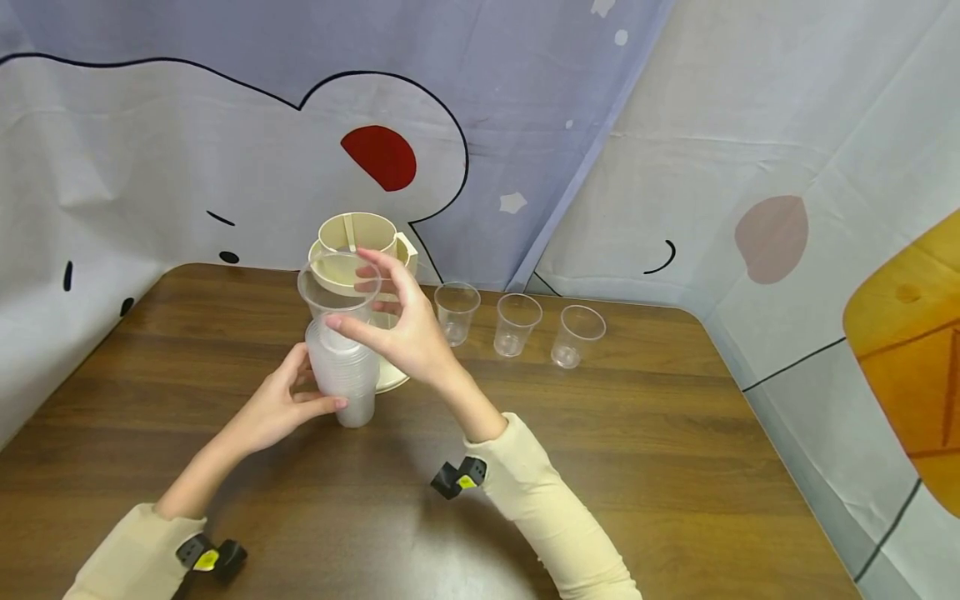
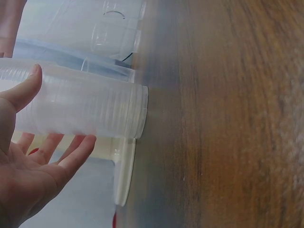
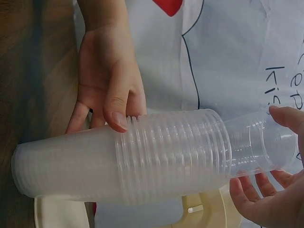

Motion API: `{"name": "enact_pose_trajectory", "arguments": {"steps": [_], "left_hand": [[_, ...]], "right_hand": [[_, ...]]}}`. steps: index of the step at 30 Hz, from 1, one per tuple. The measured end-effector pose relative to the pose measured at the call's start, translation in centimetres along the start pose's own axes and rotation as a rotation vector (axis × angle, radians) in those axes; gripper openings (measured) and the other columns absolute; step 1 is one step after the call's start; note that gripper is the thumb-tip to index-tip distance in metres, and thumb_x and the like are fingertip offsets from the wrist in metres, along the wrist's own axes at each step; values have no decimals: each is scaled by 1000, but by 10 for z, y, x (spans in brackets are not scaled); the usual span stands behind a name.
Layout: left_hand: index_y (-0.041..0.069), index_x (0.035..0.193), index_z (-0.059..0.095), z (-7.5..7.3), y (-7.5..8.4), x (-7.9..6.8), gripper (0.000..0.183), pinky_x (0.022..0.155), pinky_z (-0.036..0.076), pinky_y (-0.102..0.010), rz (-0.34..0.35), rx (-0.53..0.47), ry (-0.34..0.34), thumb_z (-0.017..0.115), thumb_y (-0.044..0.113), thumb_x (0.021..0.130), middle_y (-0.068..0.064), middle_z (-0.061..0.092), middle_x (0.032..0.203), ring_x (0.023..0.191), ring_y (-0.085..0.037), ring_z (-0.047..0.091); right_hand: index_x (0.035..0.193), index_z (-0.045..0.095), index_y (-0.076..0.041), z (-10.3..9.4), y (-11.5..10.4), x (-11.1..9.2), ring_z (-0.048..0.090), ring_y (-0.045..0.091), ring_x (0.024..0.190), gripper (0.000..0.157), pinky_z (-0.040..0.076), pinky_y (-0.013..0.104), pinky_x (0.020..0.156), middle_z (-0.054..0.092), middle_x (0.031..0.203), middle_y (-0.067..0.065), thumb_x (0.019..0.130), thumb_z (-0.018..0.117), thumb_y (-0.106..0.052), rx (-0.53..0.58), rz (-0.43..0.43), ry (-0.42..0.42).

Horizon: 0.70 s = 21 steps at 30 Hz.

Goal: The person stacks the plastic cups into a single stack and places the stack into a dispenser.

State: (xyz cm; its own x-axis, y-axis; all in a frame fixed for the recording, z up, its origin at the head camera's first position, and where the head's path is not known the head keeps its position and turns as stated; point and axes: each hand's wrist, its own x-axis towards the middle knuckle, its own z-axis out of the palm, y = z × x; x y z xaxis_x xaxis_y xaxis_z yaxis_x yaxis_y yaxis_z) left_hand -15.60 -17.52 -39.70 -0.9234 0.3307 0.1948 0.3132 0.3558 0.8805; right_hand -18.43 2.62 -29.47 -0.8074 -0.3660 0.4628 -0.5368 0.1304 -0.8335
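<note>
The left hand (image 1: pixel 281 408) grips the cup stack (image 1: pixel 345 375) between thumb and fingers; a light, steady hold should suit it. Above that hand, the top cup (image 1: pixel 333 296) is pinched in the right hand (image 1: pixel 397 321), best drawn straight up. Three cups (image 1: pixel 516 325) stand to that hand's right.

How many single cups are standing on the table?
3, right of the stack: the left cup, the middle cup, the right cup. Others may hide behind it.

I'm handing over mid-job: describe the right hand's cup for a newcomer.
At the wooden table, find the stack of plastic cups in the left hand. Your cup sits at its top, in the right hand; it alone sticks up well past the others.
</note>
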Motion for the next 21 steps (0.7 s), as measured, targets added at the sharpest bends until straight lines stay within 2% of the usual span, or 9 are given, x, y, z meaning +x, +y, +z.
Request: {"name": "enact_pose_trajectory", "arguments": {"steps": [9,21], "left_hand": [[5,142,25,1,-2,0,73,90,56,-41,-2,16,6,72,12,86,-21,48,133,118,-40,52],[5,144,23,0,-3,1,75,91,55,-44,1,6,1,71,12,87,-23,45,136,120,-43,52]], "right_hand": [[142,39,-14,1,4,-2,58,20,115,72,50,22,94,53,130,14,80,76,-14,-7,30,-28],[142,39,-15,3,8,-3,57,21,116,71,50,21,94,53,131,13,81,75,-16,-15,44,-31]]}}
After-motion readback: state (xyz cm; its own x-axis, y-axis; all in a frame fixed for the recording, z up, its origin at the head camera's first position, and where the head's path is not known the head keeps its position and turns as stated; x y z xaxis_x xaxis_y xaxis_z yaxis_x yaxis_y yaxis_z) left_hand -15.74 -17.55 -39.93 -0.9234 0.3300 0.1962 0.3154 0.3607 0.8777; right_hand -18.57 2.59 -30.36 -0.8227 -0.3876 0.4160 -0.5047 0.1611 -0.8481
